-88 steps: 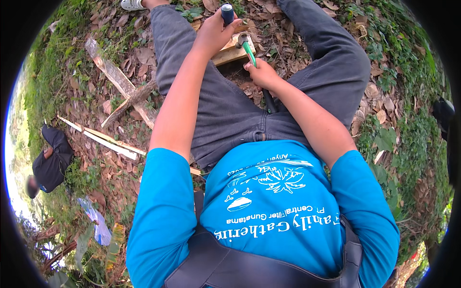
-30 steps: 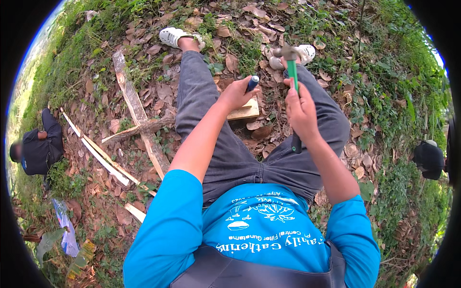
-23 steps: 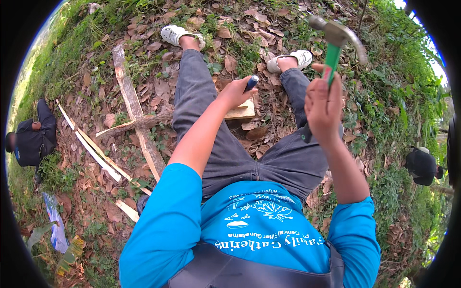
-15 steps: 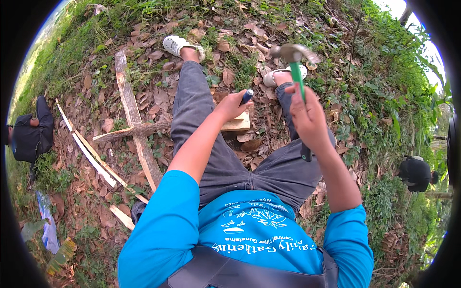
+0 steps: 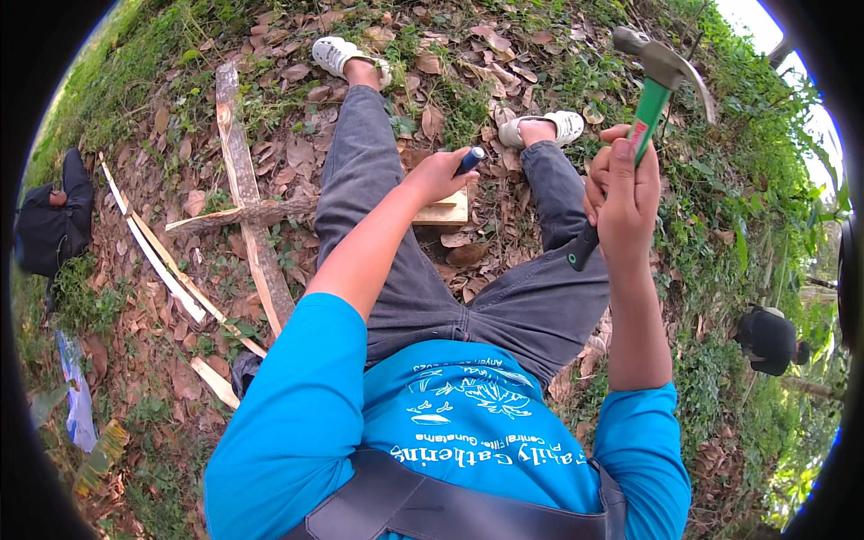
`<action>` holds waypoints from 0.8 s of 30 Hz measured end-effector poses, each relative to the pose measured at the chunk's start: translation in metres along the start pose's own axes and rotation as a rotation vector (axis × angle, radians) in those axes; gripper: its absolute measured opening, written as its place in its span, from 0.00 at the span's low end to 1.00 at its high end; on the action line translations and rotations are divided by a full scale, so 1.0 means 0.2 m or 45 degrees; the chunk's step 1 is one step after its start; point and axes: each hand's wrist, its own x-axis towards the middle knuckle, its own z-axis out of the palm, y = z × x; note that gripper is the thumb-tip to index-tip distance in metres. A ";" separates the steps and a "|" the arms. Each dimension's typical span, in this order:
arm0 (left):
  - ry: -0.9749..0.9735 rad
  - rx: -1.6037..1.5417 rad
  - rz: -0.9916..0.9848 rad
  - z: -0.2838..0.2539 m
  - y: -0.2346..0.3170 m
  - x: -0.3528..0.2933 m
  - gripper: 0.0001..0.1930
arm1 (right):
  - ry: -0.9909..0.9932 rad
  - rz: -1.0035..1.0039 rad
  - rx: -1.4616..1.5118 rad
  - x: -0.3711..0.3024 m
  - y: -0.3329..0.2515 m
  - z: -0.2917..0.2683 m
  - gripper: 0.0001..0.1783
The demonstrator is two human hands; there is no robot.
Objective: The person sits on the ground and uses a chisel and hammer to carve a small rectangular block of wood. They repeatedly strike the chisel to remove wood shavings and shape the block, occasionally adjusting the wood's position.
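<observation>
My left hand [image 5: 436,180] is closed around a blue-handled chisel [image 5: 469,161], whose pale butt end sticks out above the fist. Its blade is hidden behind the hand. Directly below lies a pale block of wood [image 5: 455,210] between my legs, partly covered by the hand and forearm. In my right hand [image 5: 625,193], a claw hammer [image 5: 650,112] with a green and black handle is raised. Its metal head points up and away, well apart from the chisel, to the right of my foot.
Crossed rough branches [image 5: 239,153] lie on the leafy ground at left, beside long split wood strips [image 5: 162,261]. A black bag [image 5: 54,229] is at the far left, above a bluish plastic sheet [image 5: 77,396]. A dark cap-like object [image 5: 769,339] sits at right among plants.
My right hand has lifted the hammer up and to the right, away from the chisel. My left hand keeps its grip on the chisel, almost in place. The view has shifted slightly.
</observation>
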 end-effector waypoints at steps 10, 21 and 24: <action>-0.057 0.001 -0.080 -0.01 0.04 0.01 0.19 | -0.040 0.153 0.018 0.06 0.03 -0.02 0.12; -0.093 0.017 -0.135 0.01 0.05 0.02 0.21 | -0.083 0.632 -0.130 -0.15 0.55 -0.06 0.12; -0.066 0.007 -0.140 0.00 0.04 0.07 0.18 | 0.135 0.718 0.164 -0.24 0.63 0.07 0.09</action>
